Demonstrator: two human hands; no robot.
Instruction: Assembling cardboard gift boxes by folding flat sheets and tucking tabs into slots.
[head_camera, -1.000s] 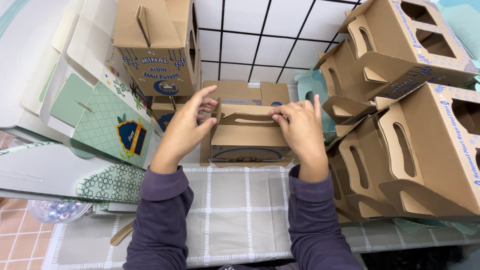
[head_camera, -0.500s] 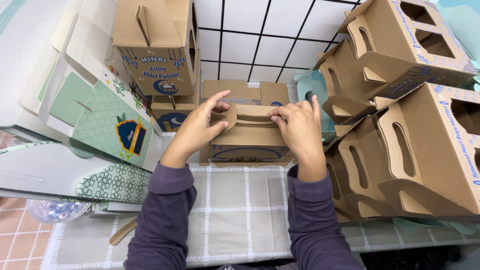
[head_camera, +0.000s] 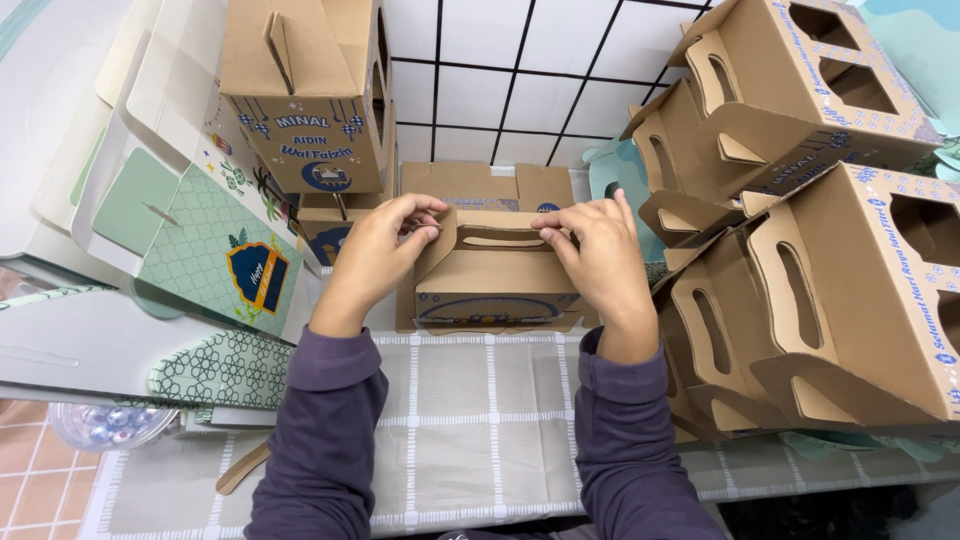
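A brown cardboard carrier box (head_camera: 497, 275) stood on the checked table cover (head_camera: 470, 420), directly between both hands. The left hand (head_camera: 378, 250) pinched the handle flap at its left end, fingers closed on the cardboard; the right hand (head_camera: 597, 258) gripped the right end likewise. Finished boxes (head_camera: 800, 220) were stacked at the right, flat printed sheets (head_camera: 190, 240) at the left, before a white tiled wall (head_camera: 520, 80).
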